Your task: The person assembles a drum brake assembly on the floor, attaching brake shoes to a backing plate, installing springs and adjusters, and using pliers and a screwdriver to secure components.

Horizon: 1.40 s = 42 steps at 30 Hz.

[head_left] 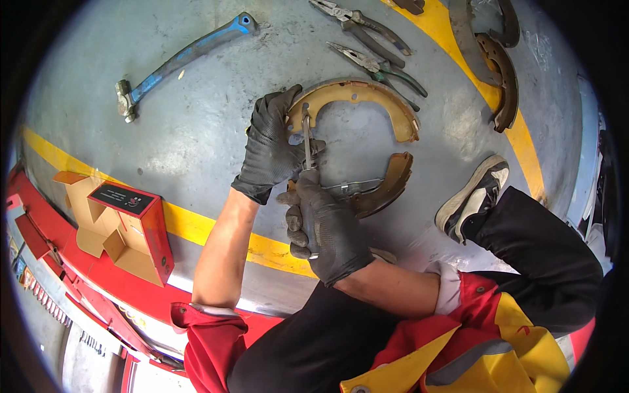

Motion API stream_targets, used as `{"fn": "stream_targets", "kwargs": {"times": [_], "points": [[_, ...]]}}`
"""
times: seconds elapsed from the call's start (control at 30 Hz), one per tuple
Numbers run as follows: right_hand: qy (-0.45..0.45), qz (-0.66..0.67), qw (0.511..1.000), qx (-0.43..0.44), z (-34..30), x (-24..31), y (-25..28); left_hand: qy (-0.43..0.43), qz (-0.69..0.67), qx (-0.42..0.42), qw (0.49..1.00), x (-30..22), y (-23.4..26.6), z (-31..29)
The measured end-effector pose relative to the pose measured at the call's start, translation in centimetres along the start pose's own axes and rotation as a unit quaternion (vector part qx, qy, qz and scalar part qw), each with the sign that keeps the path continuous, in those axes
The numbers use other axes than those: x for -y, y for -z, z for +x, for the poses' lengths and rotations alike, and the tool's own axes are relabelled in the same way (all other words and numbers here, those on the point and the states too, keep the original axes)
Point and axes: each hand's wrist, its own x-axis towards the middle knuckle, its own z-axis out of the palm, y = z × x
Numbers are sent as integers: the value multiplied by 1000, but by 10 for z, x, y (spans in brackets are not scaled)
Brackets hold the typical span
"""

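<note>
At the left of the frame, your unfolded red-and-brown cardboard box (pixel 155 229) carries a dark panel (pixel 122 198) with small pale printing. The grey floor (pixel 216 157) is scuffed and crossed by yellow lines (pixel 193 223); red equipment (pixel 72 262) fills the lower left.

Your upper brake shoe (pixel 354 93) sits at the centre top, its long axis running left to right, its arch bulging toward the top and its right end pointing down. Below it, right of centre, the lower brake shoe (pixel 391 188) curves down and leftward, a gap between their right ends; a thin metal rod (pixel 354 188) meets it.

Your gloved left hand (pixel 276 145) curls around the upper shoe's left end. Your gloved right hand (pixel 329 226) wraps a hand tool (pixel 307 141), whose metal shaft points almost straight up to that end; whether its tip touches, you cannot tell.

A hammer (pixel 187 60) lies upper left, 2 pliers (pixel 367 33) top centre, and more curved shoes (pixel 503 82) upper right.
</note>
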Motion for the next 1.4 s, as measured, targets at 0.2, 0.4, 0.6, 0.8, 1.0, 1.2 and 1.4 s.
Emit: {"fn": "stream_targets", "kwargs": {"times": [0.2,0.4,0.6,0.8,1.0,1.2,1.4], "points": [[-16,-5,1000,-3,4,3,4,8,77,110,991,-22,18,23],[-51,-8,999,-3,-8,16,2,-23,-98,84,991,-6,5,20],[-104,-37,994,-23,-30,56,-13,-1,-77,78,994,-7,3,18],[-134,-86,987,-9,-46,100,-28,1,-122,56,991,-7,2,16],[-76,-151,984,-51,-52,114,-42,-14,-152,39,988,-4,0,15],[-90,-319,943,-36,-51,145,-48,-21,-120,33,992,0,-3,16],[-78,-520,845,-92,-44,157,-62,-19,-113,19,993,-2,-2,14]]}}
